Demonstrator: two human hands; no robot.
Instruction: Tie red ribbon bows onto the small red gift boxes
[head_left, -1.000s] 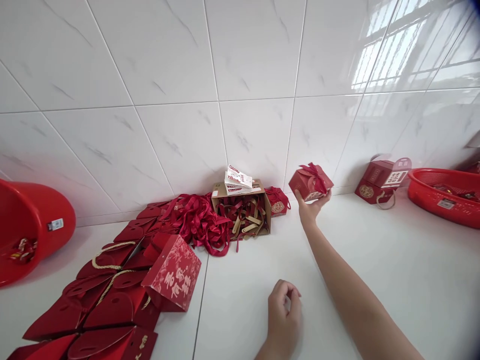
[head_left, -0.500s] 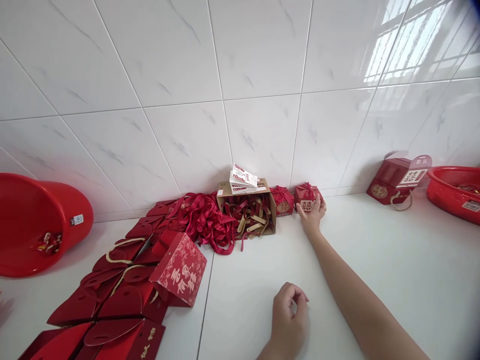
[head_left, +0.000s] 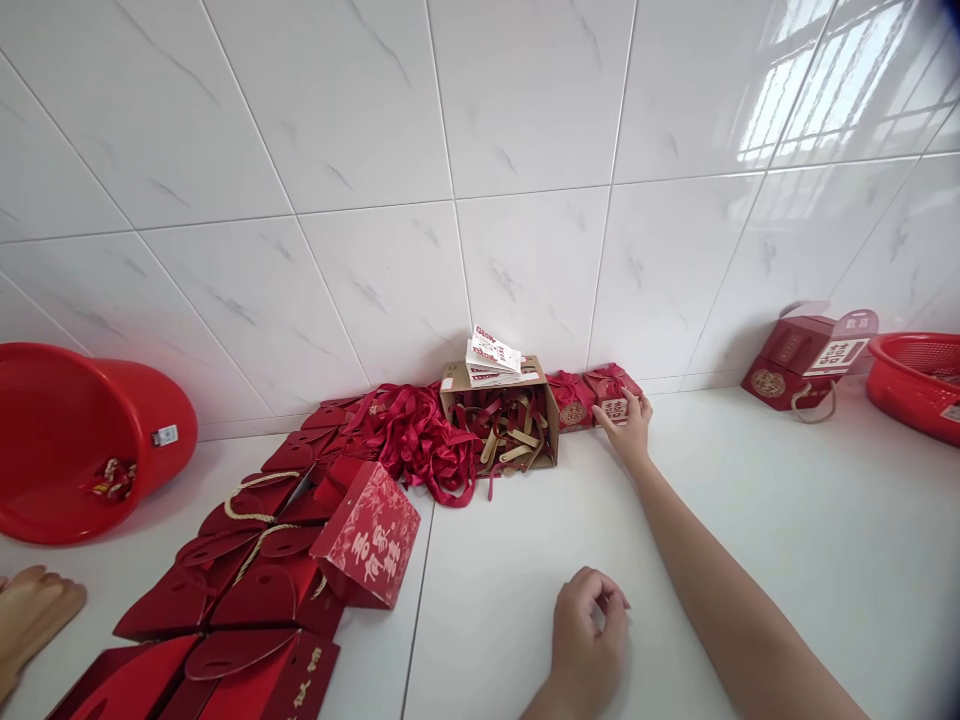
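My right hand (head_left: 628, 428) reaches to the wall, its fingers and thumb around the front of a small red candy box (head_left: 613, 384) tied with a red ribbon bow. That box stands right beside a similar red candy box (head_left: 571, 400) with a gold round emblem. My left hand (head_left: 589, 635) rests low over the white tabletop, its fingers curled in toward the thumb and nothing visible in it. Left of the boxes, a cardboard box (head_left: 555, 430) on its side holds red and gold strips, with white printed cards (head_left: 493, 355) on top.
Red ribbons (head_left: 420, 440) lie heaped left of the cardboard box. Rows of red gift boxes (head_left: 247, 590) fill the left front, beside another person's hand (head_left: 41, 615) and a tipped red bucket (head_left: 161, 400). A handled red box (head_left: 795, 360) and a red basket (head_left: 911, 385) stand right.
My right hand has shifted the ribboned candy box left, up against its neighbour. Another person's hand has come into view at the left edge. My left hand remains curled.
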